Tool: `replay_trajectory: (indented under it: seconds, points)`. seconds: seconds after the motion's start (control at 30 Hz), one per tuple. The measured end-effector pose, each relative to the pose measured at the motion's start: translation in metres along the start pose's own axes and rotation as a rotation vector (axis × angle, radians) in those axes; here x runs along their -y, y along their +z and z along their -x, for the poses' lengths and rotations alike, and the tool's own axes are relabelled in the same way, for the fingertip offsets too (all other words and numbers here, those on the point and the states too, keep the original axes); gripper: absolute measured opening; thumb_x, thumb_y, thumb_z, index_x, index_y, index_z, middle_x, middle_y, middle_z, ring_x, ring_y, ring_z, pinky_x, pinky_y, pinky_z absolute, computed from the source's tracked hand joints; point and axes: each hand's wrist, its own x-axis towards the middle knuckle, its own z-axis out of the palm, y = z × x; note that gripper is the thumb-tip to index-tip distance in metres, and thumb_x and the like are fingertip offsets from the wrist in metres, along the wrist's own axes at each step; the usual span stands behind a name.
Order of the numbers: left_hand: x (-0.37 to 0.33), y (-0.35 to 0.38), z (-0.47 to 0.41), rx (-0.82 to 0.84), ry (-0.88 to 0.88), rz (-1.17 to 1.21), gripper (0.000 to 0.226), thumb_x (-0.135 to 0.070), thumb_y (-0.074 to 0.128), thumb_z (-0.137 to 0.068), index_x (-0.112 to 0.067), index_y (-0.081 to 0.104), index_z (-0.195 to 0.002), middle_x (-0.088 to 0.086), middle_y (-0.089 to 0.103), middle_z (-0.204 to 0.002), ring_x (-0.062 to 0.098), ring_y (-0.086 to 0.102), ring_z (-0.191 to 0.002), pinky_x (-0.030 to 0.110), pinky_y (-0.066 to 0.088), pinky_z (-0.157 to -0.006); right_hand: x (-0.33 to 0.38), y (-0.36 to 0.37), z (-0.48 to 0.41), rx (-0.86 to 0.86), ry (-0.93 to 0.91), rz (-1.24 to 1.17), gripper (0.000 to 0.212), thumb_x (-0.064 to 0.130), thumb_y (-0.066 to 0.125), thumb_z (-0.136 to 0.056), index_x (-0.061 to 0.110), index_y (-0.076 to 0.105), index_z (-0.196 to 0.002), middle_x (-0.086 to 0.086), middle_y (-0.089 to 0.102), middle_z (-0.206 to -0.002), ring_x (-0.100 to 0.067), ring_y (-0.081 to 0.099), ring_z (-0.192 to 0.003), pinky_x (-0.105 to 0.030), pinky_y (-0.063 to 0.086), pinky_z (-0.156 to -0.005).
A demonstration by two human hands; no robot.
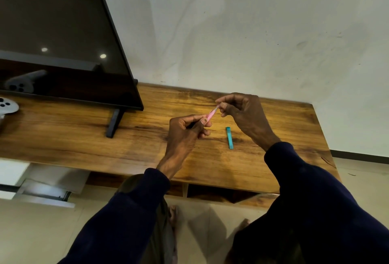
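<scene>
1. Above the desk (pixel 84 143), over its right half, the left hand (pixel 185 131) and the right hand (pixel 242 110) hold one thin pink stick (pixel 211 113) between them, clear of the wood
2. Left hand: fingers curled, thumb and forefinger pinching the lower, nearer end of the pink stick
3. Right hand: thumb and fingertips pinching the upper, farther end, with the other fingers folded in
4. Pink stick: tilted, rising from the left hand towards the right hand; blur hides its finer detail
5. Blue-green stick (pixel 229 138): lies flat on the desk, below the right hand and just right of the left hand, touched by neither
6. Television (pixel 63 42): stands on the left part of the desk on a dark foot (pixel 113 123), its screen dark, well apart from the hands
7. White controller (pixel 7 105): on the desk at the left edge of the view, in front of the television and mirrored in it
8. Dark sleeves (pixel 315 190) cover both forearms to the wrists; a pale wall (pixel 252 32) stands behind the desk and a pale floor (pixel 42 232) lies below it
</scene>
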Motion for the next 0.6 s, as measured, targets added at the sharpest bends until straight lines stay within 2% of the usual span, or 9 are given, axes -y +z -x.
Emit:
replay_trajectory:
  seconds: [0.2, 0.33, 0.43, 0.6]
  points:
    - [0.0014, -0.0019, -0.0013, 0.004, 0.019, -0.021, 0.025, -0.009, 0.068, -0.097, -0.008, 0.073, -0.121, 0.011, 0.081, -0.096, 0.014, 0.072, -0.072, 0.025, 0.061, -0.068, 0.0020, 0.0008, -0.0012, 0.013, -0.012, 0.037, 0.013, 0.005, 0.067, -0.098, 0.004, 0.077, -0.106, -0.012, 0.078, -0.093, -0.015, 0.073, -0.080, -0.020, 0.060, -0.070]
    - [0.0021, -0.0021, -0.0013, 0.003, 0.023, -0.041, 0.024, -0.009, 0.068, -0.097, -0.008, 0.073, -0.121, 0.009, 0.081, -0.095, 0.010, 0.071, -0.070, 0.022, 0.060, -0.066, 0.0026, -0.0005, -0.0014, 0.025, -0.017, 0.044, 0.013, 0.004, 0.067, -0.098, 0.003, 0.078, -0.105, -0.011, 0.077, -0.092, -0.007, 0.071, -0.077, -0.018, 0.058, -0.069]
    - [0.0014, -0.0024, -0.0024, 0.014, 0.012, -0.040, 0.024, -0.009, 0.067, -0.098, -0.008, 0.073, -0.121, 0.009, 0.081, -0.095, 0.008, 0.070, -0.068, 0.022, 0.060, -0.066, 0.0037, -0.0025, -0.0021, 0.052, -0.032, 0.076, 0.012, 0.004, 0.068, -0.097, 0.009, 0.078, -0.102, -0.004, 0.077, -0.089, 0.000, 0.069, -0.070, -0.014, 0.056, -0.066]
    - [0.0002, -0.0036, -0.0012, 0.026, 0.010, -0.032, 0.024, -0.007, 0.067, -0.098, -0.006, 0.072, -0.121, 0.008, 0.080, -0.095, 0.007, 0.069, -0.067, 0.021, 0.060, -0.065, 0.0055, -0.0050, -0.0055, 0.083, -0.033, 0.109, 0.011, 0.007, 0.071, -0.095, 0.012, 0.079, -0.100, 0.013, 0.074, -0.083, 0.001, 0.067, -0.062, -0.011, 0.054, -0.063]
